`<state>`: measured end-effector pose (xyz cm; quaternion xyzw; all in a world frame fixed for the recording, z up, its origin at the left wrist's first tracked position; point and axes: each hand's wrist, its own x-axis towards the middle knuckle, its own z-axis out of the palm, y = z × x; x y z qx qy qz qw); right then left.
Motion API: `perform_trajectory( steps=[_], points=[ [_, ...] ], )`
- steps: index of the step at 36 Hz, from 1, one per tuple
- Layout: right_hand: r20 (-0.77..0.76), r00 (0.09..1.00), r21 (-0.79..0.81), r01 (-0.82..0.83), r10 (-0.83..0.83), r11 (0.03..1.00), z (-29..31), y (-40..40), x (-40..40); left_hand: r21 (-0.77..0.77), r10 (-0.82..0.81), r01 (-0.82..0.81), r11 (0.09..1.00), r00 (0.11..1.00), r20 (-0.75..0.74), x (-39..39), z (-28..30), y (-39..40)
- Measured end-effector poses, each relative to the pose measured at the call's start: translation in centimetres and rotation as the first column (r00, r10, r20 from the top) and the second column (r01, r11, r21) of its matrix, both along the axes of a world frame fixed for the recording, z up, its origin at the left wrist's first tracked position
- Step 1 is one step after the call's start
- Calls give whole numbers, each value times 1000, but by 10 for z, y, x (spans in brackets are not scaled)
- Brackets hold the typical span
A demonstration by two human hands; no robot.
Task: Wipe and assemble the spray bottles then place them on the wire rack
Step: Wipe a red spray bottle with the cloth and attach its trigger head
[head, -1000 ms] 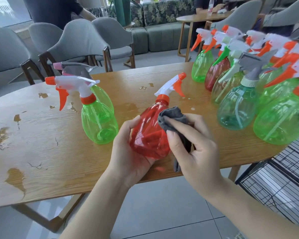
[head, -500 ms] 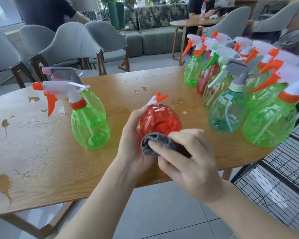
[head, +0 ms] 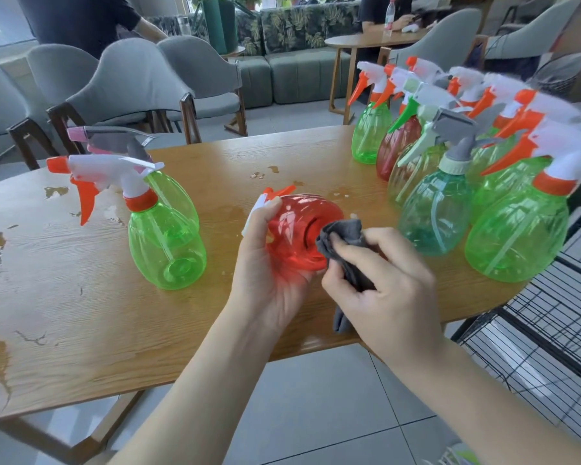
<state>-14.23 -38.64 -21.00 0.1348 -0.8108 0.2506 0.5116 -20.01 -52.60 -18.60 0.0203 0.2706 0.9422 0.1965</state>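
Wiping the red bottle's base

Your left hand (head: 269, 280) grips the tipped red bottle (head: 299, 229); your right hand (head: 383, 290), fingers curled, presses the grey cloth (head: 344, 243) against it.

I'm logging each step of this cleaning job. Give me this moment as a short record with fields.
left hand: grips the red bottle, tipped with its base toward the camera
right hand: holds the grey cloth against the bottle's base
step: wiping
table: wood, with wet patches
other bottles: two at left, a cluster at right
wire rack: at right, beside the table
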Motion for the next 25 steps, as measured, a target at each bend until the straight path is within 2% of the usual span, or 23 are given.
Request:
perform_trajectory(
  steps=[6, 11, 15, 18, 25],
  points=[
    [51, 992, -36, -110, 112, 993, -1, -9, 9, -31, 35, -35, 999, 999, -28, 3, -1, 6],
    [-20, 986, 23, -162, 163, 986, 2, -12, 8, -121, -80, 79, 990, 997, -10, 15, 0, 8],
    [-105, 986, 43, -128, 132, 991, 7, -12, 5, -147, -94, 90, 985, 995, -17, 21, 1, 13],
    [-139, 985, 17, -97, 99, 995, 10, -5, 1, -143, -38, 30, 989, 998, -52, 19, 2, 14],
    [-79, 997, -72, -5, -1, 997, 9, 13, -11, -181, 7, -25, 983, 995, -98, 26, 0, 19]
  ],
)
